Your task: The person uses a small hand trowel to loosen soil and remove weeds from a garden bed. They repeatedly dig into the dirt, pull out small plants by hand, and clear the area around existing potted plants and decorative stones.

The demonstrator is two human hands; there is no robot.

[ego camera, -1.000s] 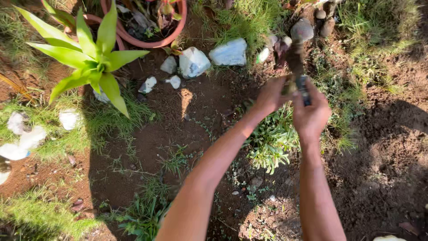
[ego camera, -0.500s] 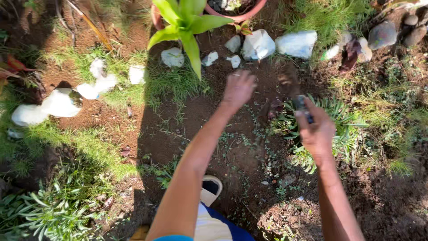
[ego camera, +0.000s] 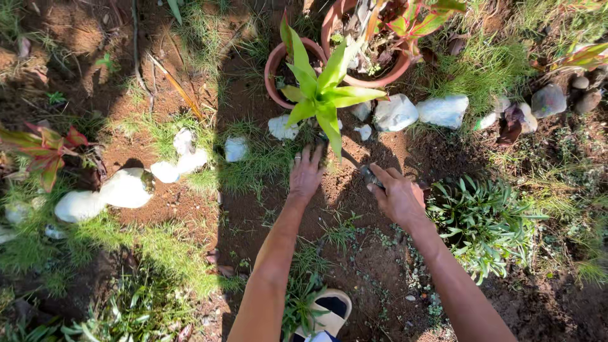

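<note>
My left hand (ego camera: 306, 172) rests with fingers spread on the grass and soil at the base of a bright green broad-leaved plant (ego camera: 320, 95). My right hand (ego camera: 397, 195) is shut on a dark-handled garden tool (ego camera: 369, 175), whose tip points toward the plant's base and is partly hidden by a leaf. Both arms reach forward over brown soil (ego camera: 373, 253).
Two terracotta pots (ego camera: 276, 63) stand behind the plant. White stones (ego camera: 396, 112) line the bed, with more white stones (ego camera: 125, 188) at left. A spiky green clump (ego camera: 484, 218) grows at right, a red-leaved plant (ego camera: 44, 152) at far left. My sandalled foot (ego camera: 329, 310) shows below.
The view has shifted so the green plant and pots sit higher and more central. Both hands moved down to the plant's base; my left hand now lies on the ground.
</note>
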